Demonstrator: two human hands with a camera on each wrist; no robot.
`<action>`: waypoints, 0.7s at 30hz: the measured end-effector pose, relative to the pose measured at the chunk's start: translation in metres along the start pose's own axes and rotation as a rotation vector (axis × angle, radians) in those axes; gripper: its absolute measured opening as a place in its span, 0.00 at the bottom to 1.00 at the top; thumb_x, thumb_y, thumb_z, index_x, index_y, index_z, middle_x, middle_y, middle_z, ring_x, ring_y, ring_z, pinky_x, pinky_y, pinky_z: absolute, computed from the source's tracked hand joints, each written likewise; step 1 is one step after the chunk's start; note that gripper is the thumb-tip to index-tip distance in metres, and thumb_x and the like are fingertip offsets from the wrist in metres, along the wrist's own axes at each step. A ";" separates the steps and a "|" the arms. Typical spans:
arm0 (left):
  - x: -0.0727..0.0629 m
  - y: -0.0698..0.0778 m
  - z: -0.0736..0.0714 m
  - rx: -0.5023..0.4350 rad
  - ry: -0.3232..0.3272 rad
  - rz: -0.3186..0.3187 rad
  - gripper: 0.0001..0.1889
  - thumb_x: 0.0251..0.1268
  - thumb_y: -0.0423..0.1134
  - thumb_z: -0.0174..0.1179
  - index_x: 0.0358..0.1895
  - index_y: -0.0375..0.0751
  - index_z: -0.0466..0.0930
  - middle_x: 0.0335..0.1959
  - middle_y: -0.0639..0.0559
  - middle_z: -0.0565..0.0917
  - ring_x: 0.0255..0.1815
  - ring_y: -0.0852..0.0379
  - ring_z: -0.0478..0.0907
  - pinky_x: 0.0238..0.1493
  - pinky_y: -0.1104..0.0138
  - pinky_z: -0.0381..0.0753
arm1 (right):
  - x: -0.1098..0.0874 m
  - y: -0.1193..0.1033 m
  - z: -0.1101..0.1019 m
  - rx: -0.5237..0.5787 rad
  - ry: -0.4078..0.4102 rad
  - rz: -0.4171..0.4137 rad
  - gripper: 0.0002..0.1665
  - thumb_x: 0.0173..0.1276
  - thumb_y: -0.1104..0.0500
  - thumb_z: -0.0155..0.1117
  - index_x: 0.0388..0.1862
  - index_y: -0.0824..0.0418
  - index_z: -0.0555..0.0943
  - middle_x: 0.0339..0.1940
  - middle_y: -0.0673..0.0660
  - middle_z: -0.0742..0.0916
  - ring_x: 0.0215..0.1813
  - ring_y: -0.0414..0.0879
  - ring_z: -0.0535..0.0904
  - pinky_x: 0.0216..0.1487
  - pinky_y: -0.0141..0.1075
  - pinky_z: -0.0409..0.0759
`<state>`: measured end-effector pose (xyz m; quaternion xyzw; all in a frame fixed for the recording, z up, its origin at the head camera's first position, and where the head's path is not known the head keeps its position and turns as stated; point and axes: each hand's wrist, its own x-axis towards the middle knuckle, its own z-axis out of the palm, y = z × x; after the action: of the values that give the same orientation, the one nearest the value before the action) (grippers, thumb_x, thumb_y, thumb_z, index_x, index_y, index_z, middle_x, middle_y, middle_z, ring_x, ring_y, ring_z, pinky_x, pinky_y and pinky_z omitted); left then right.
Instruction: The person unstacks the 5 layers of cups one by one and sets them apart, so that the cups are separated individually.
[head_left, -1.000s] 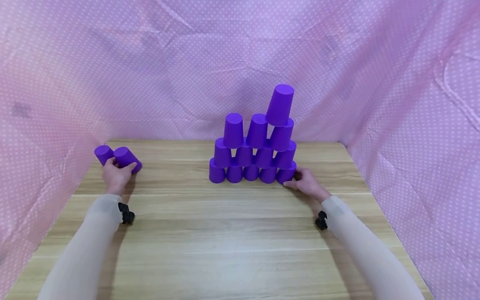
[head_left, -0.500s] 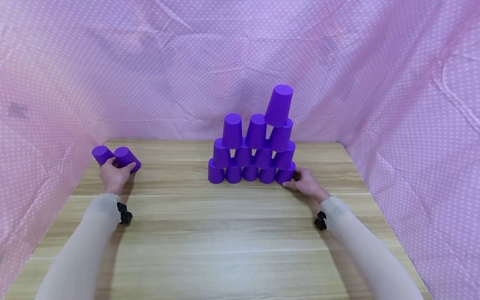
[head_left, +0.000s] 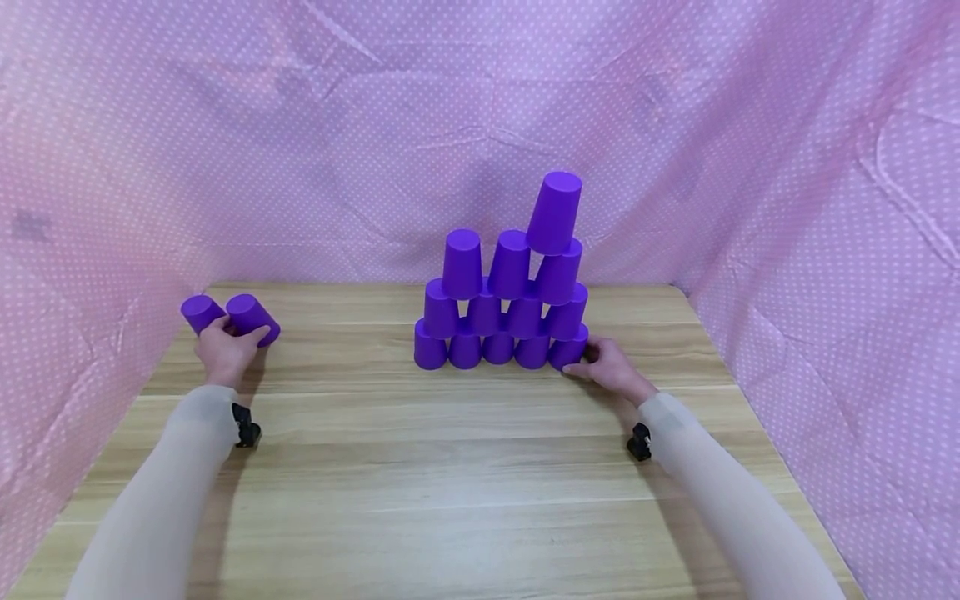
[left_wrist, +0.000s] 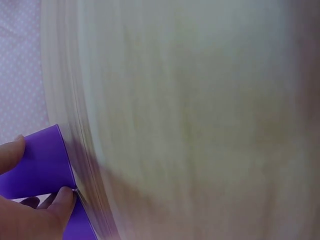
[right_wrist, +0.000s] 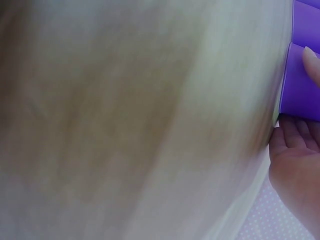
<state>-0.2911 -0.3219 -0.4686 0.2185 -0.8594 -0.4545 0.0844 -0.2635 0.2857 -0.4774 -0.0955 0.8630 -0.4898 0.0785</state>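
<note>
In the head view my left hand (head_left: 223,354) is at the table's far left, at two upside-down purple cups. Its thumb and fingers pinch the right cup (head_left: 255,321), which leans; the left cup (head_left: 201,314) leans beside the fingers. The left wrist view shows the thumb on the pinched cup (left_wrist: 42,162). Right of the middle, more upside-down purple cups form a stepped stack, with one top cup (head_left: 555,214) at its upper right. My right hand (head_left: 613,369) grips the bottom row's rightmost cup (head_left: 568,350), thumb in front. Fingers lie along its side in the right wrist view.
A pale wood-grain table (head_left: 450,483) lies under everything. Pink dotted cloth (head_left: 360,150) hangs behind it and along both sides. Each wrist bears a small black device (head_left: 246,427). The stack's third row includes a cup (head_left: 462,265) at its left end.
The left hand shifts slightly left, and the left cup tips a little farther from its neighbour. The right hand keeps its place on the corner cup. The whole view drifts slightly.
</note>
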 end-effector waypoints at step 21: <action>-0.068 0.157 0.023 -0.113 0.076 0.578 0.40 0.53 0.43 0.72 0.67 0.31 0.64 0.64 0.35 0.69 0.62 0.41 0.69 0.62 0.59 0.69 | 0.003 0.007 0.000 0.007 -0.008 -0.008 0.30 0.59 0.65 0.72 0.57 0.76 0.73 0.51 0.71 0.81 0.54 0.62 0.77 0.58 0.51 0.73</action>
<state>-0.2854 -0.1970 -0.3498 -0.0234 -0.8556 -0.4502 0.2543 -0.2672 0.2882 -0.4831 -0.1006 0.8605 -0.4929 0.0805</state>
